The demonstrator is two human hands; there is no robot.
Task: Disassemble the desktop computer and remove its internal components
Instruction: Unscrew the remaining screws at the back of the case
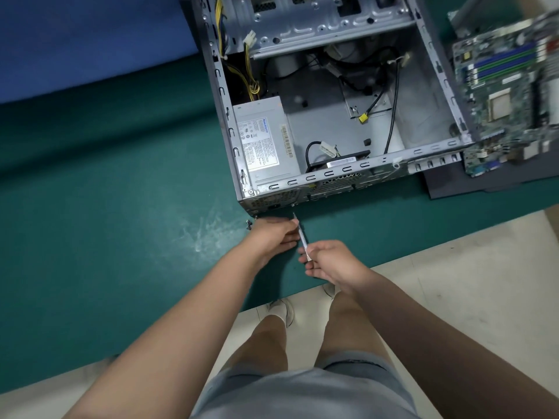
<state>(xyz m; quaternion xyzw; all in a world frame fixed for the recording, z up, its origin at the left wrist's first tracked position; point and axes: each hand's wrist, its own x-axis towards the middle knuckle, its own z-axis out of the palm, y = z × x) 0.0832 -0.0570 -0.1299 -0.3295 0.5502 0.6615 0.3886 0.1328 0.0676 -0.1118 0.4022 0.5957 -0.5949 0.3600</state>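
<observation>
The right hand (329, 261) curls around the handle of a thin screwdriver (302, 237); the left hand (278, 234) steadies its shaft with loosely bent fingers. Its long axis runs from the grip up toward the case (435, 71), tip just short of the rear panel. The motherboard (508, 95) already lies out, far right of the grip. Beyond the tip, the power supply (266, 140) and cables remain inside, probably next.

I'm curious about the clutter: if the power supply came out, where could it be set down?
The wide green mat left of the computer case, below the blue sheet, is bare apart from small screws near the left hand. Right of the case is crowded by the motherboard.
</observation>
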